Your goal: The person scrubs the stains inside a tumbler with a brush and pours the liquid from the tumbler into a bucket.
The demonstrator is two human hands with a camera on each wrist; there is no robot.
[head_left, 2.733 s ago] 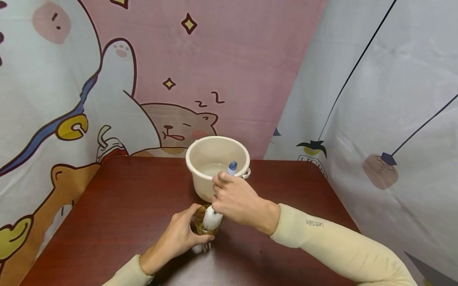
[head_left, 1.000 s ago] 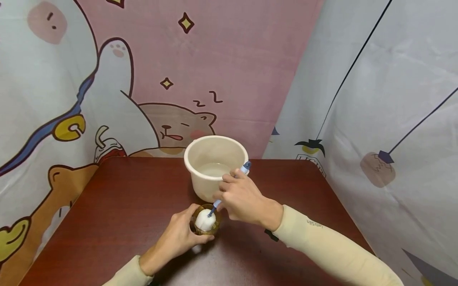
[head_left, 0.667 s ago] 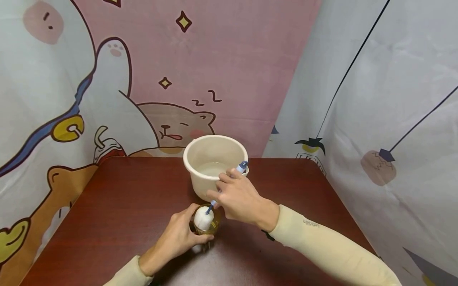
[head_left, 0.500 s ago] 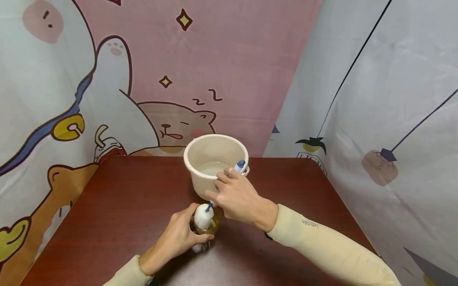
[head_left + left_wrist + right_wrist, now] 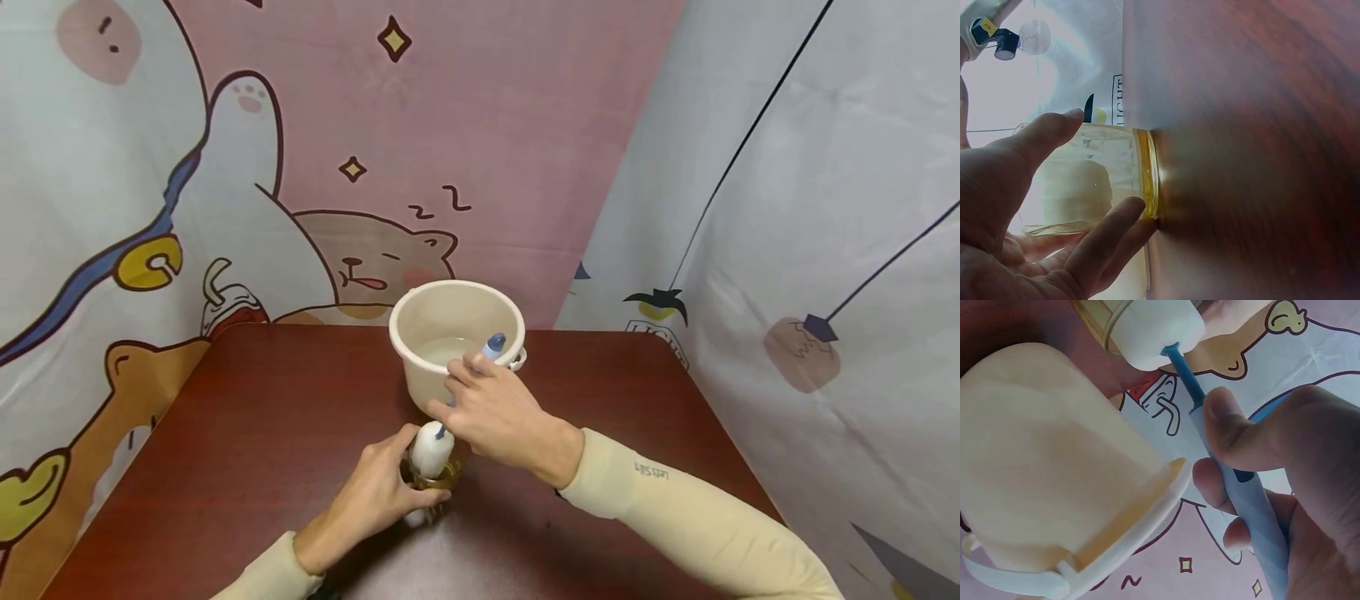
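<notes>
My left hand (image 5: 375,487) grips a clear amber glass (image 5: 1125,150) by its sides, thumb on one side and fingers on the other; the glass stands with its base at the tabletop. A sponge cup brush is in my right hand (image 5: 498,417). Its light-blue handle (image 5: 1263,534) lies between thumb and curled fingers, tilted. The white sponge head (image 5: 432,450) sits partly inside the glass, its top showing above the rim. Through the glass wall, the left wrist view shows the sponge's lower part.
Just behind the glass stands a cream bucket (image 5: 427,383) with some water (image 5: 446,350) in the bottom and a handle lug at its right rim. The dark red-brown table (image 5: 300,400) ends at printed cloth hangings behind and to the right.
The sponge head has risen, so more of it shows above the glass's rim. The brush handle's top end swung right, then partly back left. My left hand keeps its hold on the glass.
</notes>
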